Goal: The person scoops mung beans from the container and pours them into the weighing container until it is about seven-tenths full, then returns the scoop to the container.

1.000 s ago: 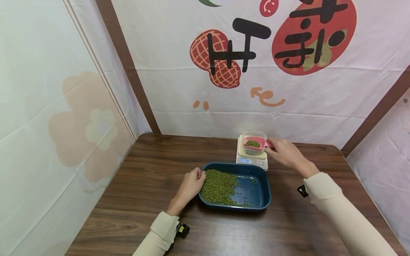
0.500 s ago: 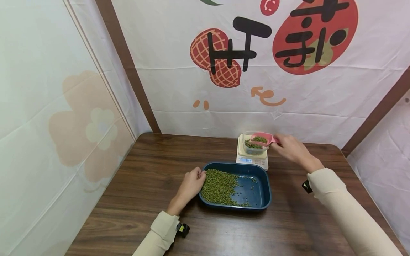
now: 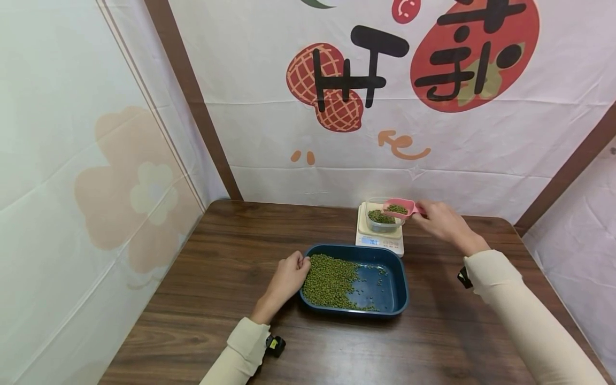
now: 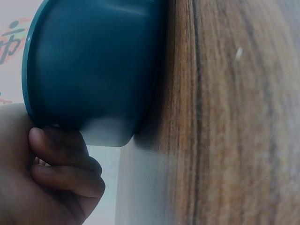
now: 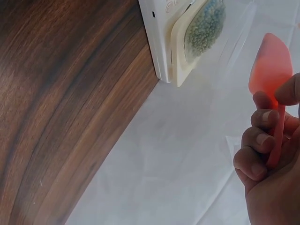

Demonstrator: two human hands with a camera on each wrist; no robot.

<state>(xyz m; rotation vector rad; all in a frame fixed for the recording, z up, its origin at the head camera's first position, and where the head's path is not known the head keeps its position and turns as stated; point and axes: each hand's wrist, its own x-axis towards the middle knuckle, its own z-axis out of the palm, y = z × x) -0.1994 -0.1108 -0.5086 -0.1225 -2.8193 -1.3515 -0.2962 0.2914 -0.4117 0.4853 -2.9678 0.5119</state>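
Observation:
My right hand (image 3: 441, 220) grips the handle of a pink scoop (image 3: 408, 205), which carries some green beans. The scoop hangs over the right side of a clear plastic container (image 3: 383, 227) with green beans in it. That container stands on a white kitchen scale (image 3: 393, 246) with a lit display. In the right wrist view, curled fingers (image 5: 258, 138) wrap the scoop's handle. My left hand (image 3: 289, 275) pinches the left rim of a dark blue tray (image 3: 403, 289). Mung beans (image 3: 329, 280) cover the tray's left half, with a few scattered on the right.
The wooden table (image 3: 202, 299) reaches back to a printed white curtain (image 3: 260, 184). The scale stands close behind the tray, near the table's back edge. Another pale curtain (image 3: 58, 214) hangs along the left side.
The scoop has moved right from above the container's middle to its right rim, uncovering the beans inside. My left hand and the tray have stayed in place.

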